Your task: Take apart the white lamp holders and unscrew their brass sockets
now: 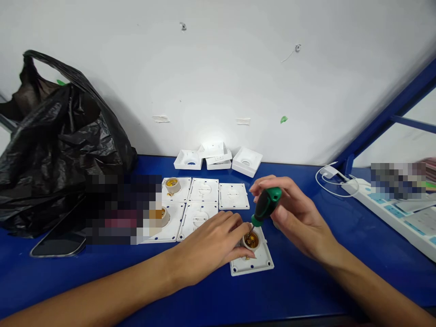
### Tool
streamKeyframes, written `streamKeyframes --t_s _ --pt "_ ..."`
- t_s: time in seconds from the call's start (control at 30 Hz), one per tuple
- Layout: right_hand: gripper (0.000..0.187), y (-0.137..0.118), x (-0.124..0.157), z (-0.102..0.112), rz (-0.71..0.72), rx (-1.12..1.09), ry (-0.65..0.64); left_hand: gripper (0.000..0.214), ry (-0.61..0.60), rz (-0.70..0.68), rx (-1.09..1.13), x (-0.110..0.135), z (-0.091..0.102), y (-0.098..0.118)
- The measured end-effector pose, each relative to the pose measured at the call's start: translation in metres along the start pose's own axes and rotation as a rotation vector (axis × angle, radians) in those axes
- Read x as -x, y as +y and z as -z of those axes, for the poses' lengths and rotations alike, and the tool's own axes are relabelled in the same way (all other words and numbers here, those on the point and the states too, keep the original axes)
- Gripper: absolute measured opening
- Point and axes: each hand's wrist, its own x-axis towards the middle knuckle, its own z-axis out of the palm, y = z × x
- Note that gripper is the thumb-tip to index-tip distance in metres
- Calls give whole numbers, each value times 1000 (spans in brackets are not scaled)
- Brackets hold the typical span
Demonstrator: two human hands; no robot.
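Note:
A white square lamp-holder plate [254, 262] lies on the blue table [306, 281] in front of me, with a round socket [251, 240] showing brass inside. My left hand [211, 245] rests closed on the plate's left side, fingers pressed against the socket. My right hand [293, 213] grips a screwdriver [265, 206] with a green and black handle, tilted, its tip down inside the socket.
Several more white plates [204, 202] lie in rows behind, some with sockets, and white housings [218, 156] sit by the wall. A black plastic bag [57, 141] and a phone [59, 240] are at left. A white power strip [395, 213] with a cable is at right.

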Motion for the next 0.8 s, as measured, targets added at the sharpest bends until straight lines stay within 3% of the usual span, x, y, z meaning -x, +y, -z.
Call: streamKeyframes --t_s 0.07,0.17,0.3,0.43,0.53,0.7,0.8 --pt "29 3 -1 1 27 -20 -1 36 -1 1 -2 1 0 0" --pt "32 3 -1 2 -65 -94 -64 36 -9 -1 -13 1 0 0" --pt "27 1 -3 3 -37 -34 24 36 -5 1 -38 1 0 1" --pt "29 2 -4 4 -76 -80 24 36 10 11 -44 0 1 2" --pt "24 2 -4 5 -28 -60 55 36 8 12 -47 -1 1 2" --pt "30 0 -4 7 -59 -48 -11 36 3 1 -27 -2 2 2" --pt "31 1 -8 7 1 -35 53 37 21 17 19 -1 4 2"
